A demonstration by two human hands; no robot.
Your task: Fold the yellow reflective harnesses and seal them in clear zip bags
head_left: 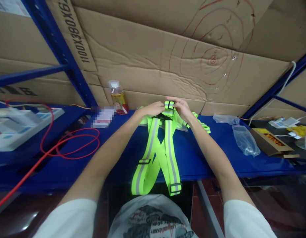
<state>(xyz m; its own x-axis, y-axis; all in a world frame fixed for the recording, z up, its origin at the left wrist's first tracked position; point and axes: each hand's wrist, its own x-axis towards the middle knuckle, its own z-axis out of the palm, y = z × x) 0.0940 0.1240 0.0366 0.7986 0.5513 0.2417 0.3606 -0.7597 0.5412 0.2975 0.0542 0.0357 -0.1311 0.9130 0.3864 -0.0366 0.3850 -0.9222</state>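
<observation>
A neon-yellow reflective strap vest (156, 155) with grey stripes and black buckles lies on the blue shelf top (205, 148); its crossed lower loops hang over the front edge. My left hand (151, 108) and my right hand (182, 107) meet at the vest's far end, fingers closed on the top strap around a black buckle (170, 105). More folded yellow straps (200, 124) lie just right of my right hand.
A capped drink bottle (118, 98) stands by the cardboard back wall. Red cable (68, 145) loops at left near a white device (16, 127). Clear plastic bags (244, 140) and an open carton (269, 141) lie at right. A printed plastic bag (150, 218) sits below the shelf edge.
</observation>
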